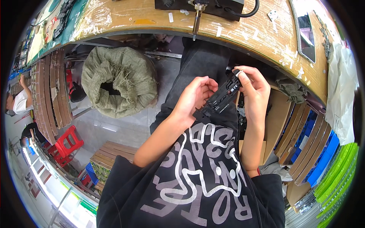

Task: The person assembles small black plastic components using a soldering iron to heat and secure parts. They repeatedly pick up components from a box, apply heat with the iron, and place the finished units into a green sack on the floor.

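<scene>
A black, elongated plastic housing (222, 95) is tilted in front of my chest, its upper end to the right. My right hand (255, 84) pinches that upper end between thumb and fingers. My left hand (195, 95) is beside the lower end, palm turned towards the housing. Its fingers are loosely curled inward, and whatever lies in them, if anything, is hidden. The lower end of the housing comes close to my left palm; I cannot tell whether they touch.
Ahead is a wooden bench (144, 23) with an electric screwdriver (197, 21) hanging tip down over its edge. A phone (305, 36) lies at the right. A rolled sack (119, 81) stands left, near a red stool (69, 140). Cardboard trays (300, 140) are stacked right.
</scene>
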Demonstrator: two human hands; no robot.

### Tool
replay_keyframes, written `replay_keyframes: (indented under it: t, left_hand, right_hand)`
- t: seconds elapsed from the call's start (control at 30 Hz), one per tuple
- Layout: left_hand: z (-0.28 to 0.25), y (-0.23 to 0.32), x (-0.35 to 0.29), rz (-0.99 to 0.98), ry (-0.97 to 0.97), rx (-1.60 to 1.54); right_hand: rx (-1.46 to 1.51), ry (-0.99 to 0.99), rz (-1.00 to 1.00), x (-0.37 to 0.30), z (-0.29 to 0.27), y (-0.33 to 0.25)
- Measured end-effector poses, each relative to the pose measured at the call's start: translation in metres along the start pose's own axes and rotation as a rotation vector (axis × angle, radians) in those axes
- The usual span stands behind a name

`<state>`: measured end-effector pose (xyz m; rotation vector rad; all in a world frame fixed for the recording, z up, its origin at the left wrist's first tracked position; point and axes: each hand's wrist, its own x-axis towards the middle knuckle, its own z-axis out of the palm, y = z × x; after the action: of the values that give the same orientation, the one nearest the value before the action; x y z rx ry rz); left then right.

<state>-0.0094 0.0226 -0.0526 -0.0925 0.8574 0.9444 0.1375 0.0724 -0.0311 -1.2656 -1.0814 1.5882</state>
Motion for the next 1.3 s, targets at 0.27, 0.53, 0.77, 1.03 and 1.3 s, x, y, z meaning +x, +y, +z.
replay_keyframes:
  t: [0.27,0.53,0.77,1.03,1.3]
  left_hand:
    - [-0.011,0.008,-0.003,-0.209,-0.589,-0.151]
    - [-0.032,0.008,0.009,-0.007,-0.799,-0.305]
    - [-0.018,0.043,-0.016,0.150,-0.351,0.153]
    - [0.005,0.040,-0.024,0.598,0.018,0.326]
    - [0.007,0.047,-0.016,0.818,0.174,0.415]
  right_hand:
    - [0.156,-0.347,-0.114,0.014,0.002,0.007]
    - [0.224,-0.527,-0.073,0.015,0.016,0.006]
    - [0.199,-0.428,-0.067,0.019,0.024,0.007]
    - [0.153,-0.312,0.051,0.014,0.036,0.005]
    - [0.302,-0.518,0.376,-0.011,0.043,-0.015]
